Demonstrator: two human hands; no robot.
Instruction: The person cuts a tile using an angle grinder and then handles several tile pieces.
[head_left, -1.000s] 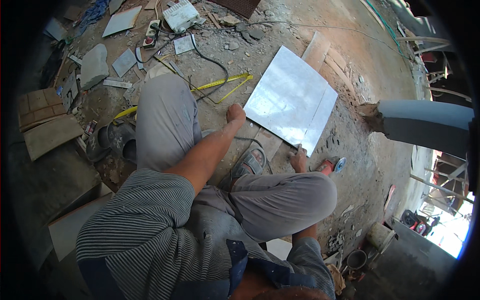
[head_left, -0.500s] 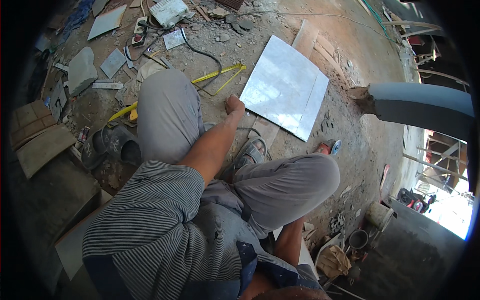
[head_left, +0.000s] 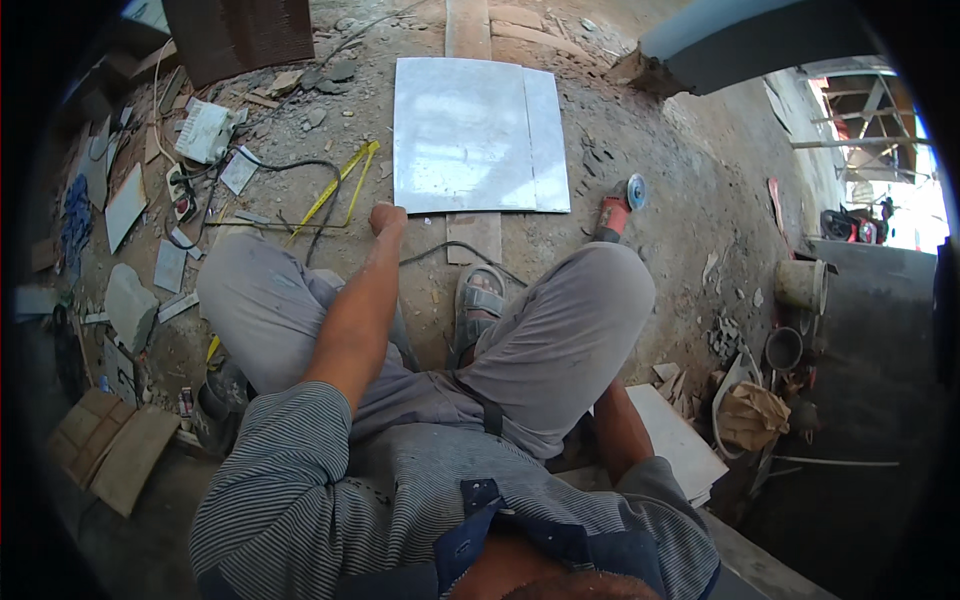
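Note:
My left hand point(head_left: 386, 218) is closed at the near left corner of a pale square tile point(head_left: 462, 130); what its fingers hold is too small to make out. The tile has a straight line near its right side and lies over a narrow board point(head_left: 473, 240). My right forearm reaches down beside my right thigh, with that hand hidden behind the leg near some stacked white boards point(head_left: 672, 445). A red angle grinder point(head_left: 613, 215) with a disc lies right of the tile. A folded yellow measuring rule point(head_left: 340, 185) lies left of it.
Rubble, tile offcuts point(head_left: 125, 205), a power strip point(head_left: 182, 195), cables and a white box point(head_left: 205, 132) lie to the left. A column point(head_left: 740, 45) crosses the upper right. Buckets point(head_left: 800, 285), a pan point(head_left: 783, 349) and crumpled brown paper point(head_left: 750, 415) sit at the right.
My right hand has left the tile's near edge and gone down behind my right thigh. My left hand stays at the corner. The view has turned, bringing the tile upright toward the top centre.

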